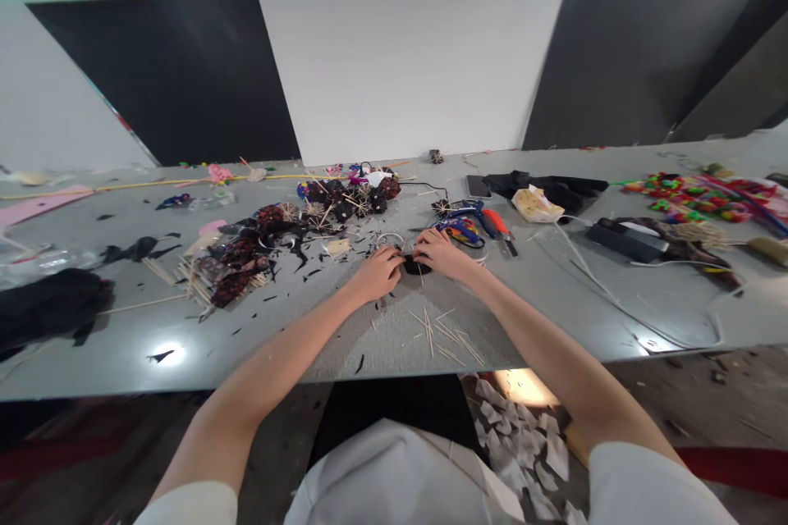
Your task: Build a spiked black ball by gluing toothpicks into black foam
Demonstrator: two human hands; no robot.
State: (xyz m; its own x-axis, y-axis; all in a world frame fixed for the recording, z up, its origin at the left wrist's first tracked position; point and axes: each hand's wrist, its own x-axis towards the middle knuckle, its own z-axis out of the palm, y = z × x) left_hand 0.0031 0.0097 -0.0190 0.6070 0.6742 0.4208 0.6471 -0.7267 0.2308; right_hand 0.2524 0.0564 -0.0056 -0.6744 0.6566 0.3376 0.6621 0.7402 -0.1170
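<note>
My left hand (377, 272) and my right hand (444, 253) meet over the table, fingers closed from both sides on a small black piece (417, 266). It looks like dark cloth, though my fingers cover much of it. A thin wooden stick (422, 280) points out of it towards me. Nearer the front edge lie several loose wooden sticks (452, 335). Just behind my hands there is a whitish ring (390, 238). A blue hot glue gun (465, 212) lies beyond my right hand, beside an orange-handled cutter (497, 227).
Left of my hands are dark balls spiked with sticks (345, 201), patterned cloth (240, 267) and black scraps. On the right lie a phone (478, 186), a tissue pack (538, 204), a dark box (626, 240) and a white cable (588, 275). Panels (412, 74) stand along the back.
</note>
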